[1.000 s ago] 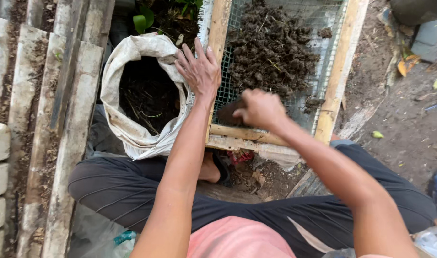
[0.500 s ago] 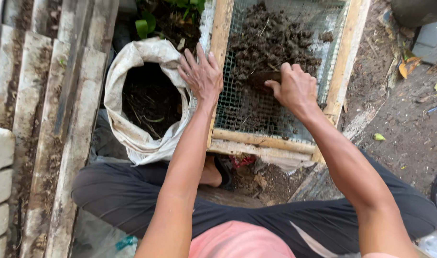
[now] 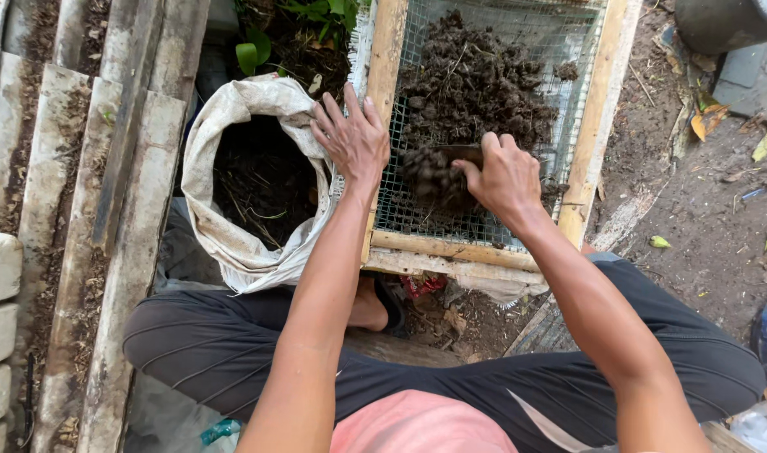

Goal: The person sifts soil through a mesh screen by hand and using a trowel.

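- My right hand [image 3: 505, 178] is curled shut on a dark scraper [image 3: 459, 153], pressing a clump of soil [image 3: 434, 178] onto the wire mesh [image 3: 417, 214] of the wooden sieve frame [image 3: 450, 249].
- Main compost heap [image 3: 475, 84] lies just beyond the R knuckles, toward the frame's far end.
- Left hand [image 3: 354, 138] is open, fingers spread, braced on the frame's left rail beside the sack [image 3: 249, 243].
- R hand is nearer the heap.

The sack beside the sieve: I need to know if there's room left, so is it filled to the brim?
No, the sack gapes open with dark soil lying low inside, well beneath its rolled rim.
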